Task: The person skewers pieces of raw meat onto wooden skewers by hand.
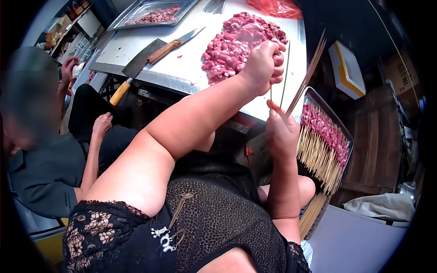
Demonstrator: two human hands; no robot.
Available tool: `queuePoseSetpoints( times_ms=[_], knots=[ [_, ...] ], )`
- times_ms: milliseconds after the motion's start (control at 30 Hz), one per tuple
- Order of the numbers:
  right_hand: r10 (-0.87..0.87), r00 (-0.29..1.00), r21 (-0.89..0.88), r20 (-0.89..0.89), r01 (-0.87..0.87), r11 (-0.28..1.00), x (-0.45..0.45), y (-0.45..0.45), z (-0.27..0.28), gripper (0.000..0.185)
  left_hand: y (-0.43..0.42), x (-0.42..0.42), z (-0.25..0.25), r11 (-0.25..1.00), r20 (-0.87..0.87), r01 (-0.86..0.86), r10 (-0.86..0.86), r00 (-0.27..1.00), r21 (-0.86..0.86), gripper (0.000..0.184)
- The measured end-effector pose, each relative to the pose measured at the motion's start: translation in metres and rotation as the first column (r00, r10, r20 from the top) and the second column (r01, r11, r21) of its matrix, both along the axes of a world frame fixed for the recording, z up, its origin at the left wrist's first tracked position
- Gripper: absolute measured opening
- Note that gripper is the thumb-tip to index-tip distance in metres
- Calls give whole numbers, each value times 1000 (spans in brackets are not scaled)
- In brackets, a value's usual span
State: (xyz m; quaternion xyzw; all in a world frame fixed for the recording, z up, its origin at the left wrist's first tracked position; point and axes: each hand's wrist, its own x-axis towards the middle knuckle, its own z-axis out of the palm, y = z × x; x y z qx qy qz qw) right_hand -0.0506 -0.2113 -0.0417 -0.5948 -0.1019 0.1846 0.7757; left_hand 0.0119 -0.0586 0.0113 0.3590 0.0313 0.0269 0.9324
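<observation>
A mound of cut pink meat [227, 52] lies on the white table. My left hand [265, 66] is closed over the mound's right part, with a thin skewer running from the fist down toward my other hand. Nearer to me, at the table's edge, my right hand [281, 132] is closed around a bundle of wooden skewers [310, 73] that point up and to the right. Another thin stick rises from its fingertips beside the meat. Whether meat is inside my left fist is hidden.
A cleaver [144, 59] and a knife [165, 51] lie on the table, below a meat tray [170, 26]. Red plastic [275, 8] is at the back. A tray [349, 139] of skewered meat stands at right. A seated person [45, 168] is at left, a hand near the table.
</observation>
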Motion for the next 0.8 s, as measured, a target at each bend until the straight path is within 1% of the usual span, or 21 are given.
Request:
queuePoseSetpoints(
  times_ms=[33, 67, 100, 133, 167, 200, 233, 267, 300, 333, 367, 433, 467, 533, 567, 633, 667, 700, 767, 800],
  knots=[
    [2, 1000, 2, 2, -2, 1000, 1, 0, 0, 27, 3, 3, -5, 1000, 2, -2, 2, 1000, 2, 26],
    [-65, 998, 6, -24, 65, 998, 3, -1, 0, 27, 5, 5, -6, 982, 69, 13, -26, 997, 187, 36],
    [-131, 990, 10, -48, 132, 991, 7, -2, -1, 27, 7, 8, -5, 930, 132, 13, -66, 989, 368, 49],
    [-191, 981, 13, -17, 192, 981, 12, -3, -4, 27, 17, 9, -6, 803, 135, -49, -40, 990, 594, 66],
    [-168, 986, 14, 1, 168, 986, 14, -11, -2, 27, 31, 3, 9, 680, 97, -59, -18, 995, 731, 62],
    [-164, 986, 23, -7, 164, 986, 14, -17, 1, 27, 57, 22, -5, 612, 282, -225, 3, 959, 758, 52],
    [-161, 987, 32, -13, 162, 986, 15, -21, 4, 27, 79, 21, -6, 495, 309, -322, 110, 945, 807, 39],
    [-163, 987, 47, 17, 162, 986, 16, -24, 3, 27, 89, 15, 1, 498, 270, -345, 220, 938, 796, 32],
    [-167, 986, 50, 18, 166, 985, 17, -26, 4, 27, 120, 27, -17, 86, 277, -324, 348, 896, 942, 31],
    [-168, 986, 50, 10, 168, 985, 17, -27, 6, 27, 127, 19, -9, -78, 156, -136, 405, 901, 988, 31],
    [-169, 986, 49, 1, 169, 984, 17, -28, 6, 27, 133, 17, -8, -140, 73, -12, 446, 892, 990, 29],
    [-177, 984, 42, 3, 177, 983, 18, -28, 5, 28, 134, 16, -15, -293, 87, 72, 496, 864, 953, 26],
    [-178, 984, 32, 4, 178, 983, 19, -28, 5, 28, 133, 17, -18, -292, 85, 74, 496, 864, 953, 26],
    [-180, 984, 26, 7, 179, 983, 21, -26, 7, 28, 127, 23, -22, -261, 249, -154, 383, 890, 953, 23],
    [-168, 986, 28, 3, 168, 985, 20, -26, 7, 28, 123, 25, -24, -263, 249, -153, 381, 890, 953, 23],
    [-162, 987, 33, 3, 161, 986, 21, -26, 7, 28, 114, 32, -26, -165, 218, -179, 268, 938, 970, 23],
    [-158, 987, 45, 10, 158, 986, 22, -26, 6, 28, 105, 30, -18, -77, 102, -84, 268, 958, 993, 24],
    [-155, 988, 57, 15, 154, 986, 22, -26, 5, 28, 104, 37, -28, -169, 159, -117, 257, 953, 979, 24],
    [-167, 986, 59, 27, 165, 985, 23, -27, 5, 28, 98, 41, -28, -281, 86, 6, 313, 946, 960, 24],
    [-175, 984, 58, 36, 172, 983, 22, -28, 4, 28, 96, 41, -27, -282, 85, 6, 308, 947, 959, 24]
  ],
)
